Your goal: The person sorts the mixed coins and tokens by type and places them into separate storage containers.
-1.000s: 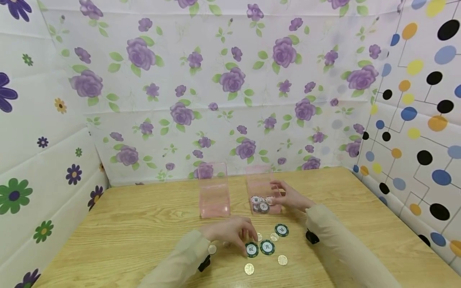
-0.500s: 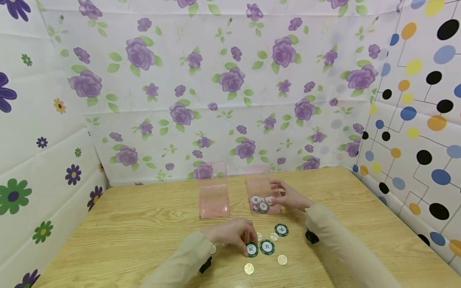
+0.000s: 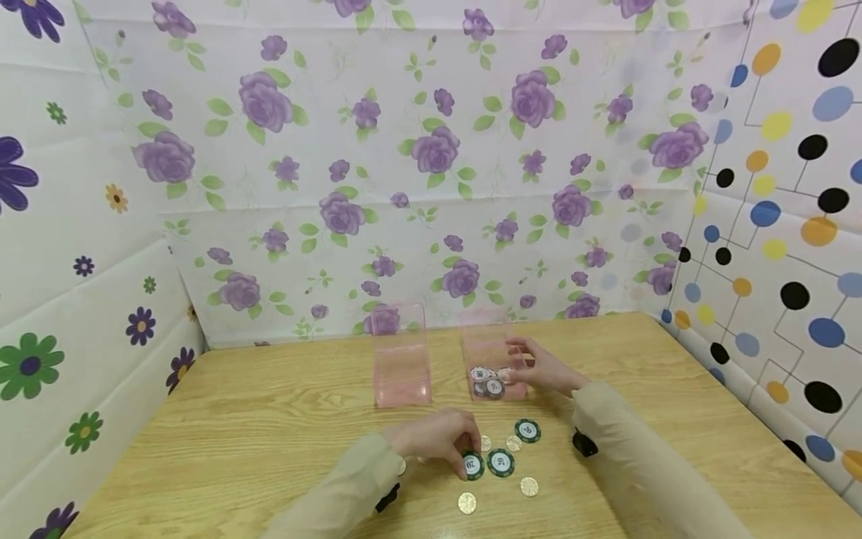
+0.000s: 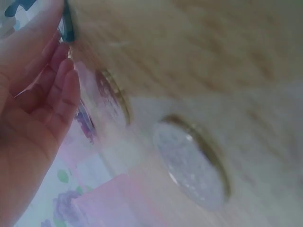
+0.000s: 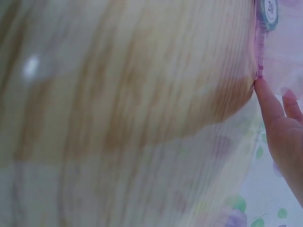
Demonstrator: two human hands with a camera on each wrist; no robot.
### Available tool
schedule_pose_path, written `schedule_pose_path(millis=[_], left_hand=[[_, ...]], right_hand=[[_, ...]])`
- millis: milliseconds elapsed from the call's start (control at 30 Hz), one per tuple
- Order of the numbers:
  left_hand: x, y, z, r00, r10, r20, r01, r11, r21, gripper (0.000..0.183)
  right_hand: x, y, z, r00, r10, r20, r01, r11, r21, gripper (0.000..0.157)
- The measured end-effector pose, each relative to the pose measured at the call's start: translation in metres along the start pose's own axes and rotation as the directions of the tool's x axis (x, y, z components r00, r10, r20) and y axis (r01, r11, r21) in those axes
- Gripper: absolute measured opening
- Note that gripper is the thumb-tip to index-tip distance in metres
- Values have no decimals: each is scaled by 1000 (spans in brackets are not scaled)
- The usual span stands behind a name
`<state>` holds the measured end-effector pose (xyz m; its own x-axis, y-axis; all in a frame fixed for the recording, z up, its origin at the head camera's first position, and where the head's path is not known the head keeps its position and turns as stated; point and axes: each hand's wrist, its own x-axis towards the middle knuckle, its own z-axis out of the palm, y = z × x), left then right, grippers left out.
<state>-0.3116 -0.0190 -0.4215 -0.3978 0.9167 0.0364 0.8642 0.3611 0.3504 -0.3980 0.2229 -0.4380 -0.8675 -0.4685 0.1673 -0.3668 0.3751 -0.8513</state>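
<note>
My left hand (image 3: 441,439) is low over the table, thumb and fingers pinching the edges of a green poker chip (image 3: 474,465) marked 20. In the left wrist view, part of that chip's edge (image 4: 69,23) shows beside my fingertips. Two more green chips lie close by, one (image 3: 500,463) beside it and another (image 3: 528,430) farther back. My right hand (image 3: 544,368) touches the right side of an open pink clear box (image 3: 494,348), its fingers extended and spread. Several chips (image 3: 494,388) lie in that box. The right wrist view shows a fingertip against the box's edge (image 5: 259,71).
A second pink box (image 3: 402,370) stands left of the first, its lid raised. Gold coins lie around the chips, including a front one (image 3: 467,502), a right one (image 3: 529,486) and one (image 3: 514,443) behind. Patterned cloth walls (image 3: 303,277) border the table (image 3: 269,397).
My left hand has shifted slightly right and its fingers have drawn in at the green chip's edge. My right hand and the boxes have stayed put.
</note>
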Motion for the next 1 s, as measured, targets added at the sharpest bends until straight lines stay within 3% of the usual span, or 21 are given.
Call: schedule_pose_path(millis=[267, 633, 1000], left_hand=[[-2, 7, -3, 1000, -14, -5, 14, 999, -49, 36], [-6, 10, -4, 997, 57, -56, -54, 997, 54, 27], [-7, 5, -1, 996, 48, -76, -43, 997, 65, 27]], right_hand=[[0, -1, 0, 1000, -3, -12, 3, 1000, -10, 61], [-1, -3, 1, 1000, 7, 1, -7, 1000, 23, 63], [2, 7, 1, 1000, 21, 0, -21, 999, 32, 64]])
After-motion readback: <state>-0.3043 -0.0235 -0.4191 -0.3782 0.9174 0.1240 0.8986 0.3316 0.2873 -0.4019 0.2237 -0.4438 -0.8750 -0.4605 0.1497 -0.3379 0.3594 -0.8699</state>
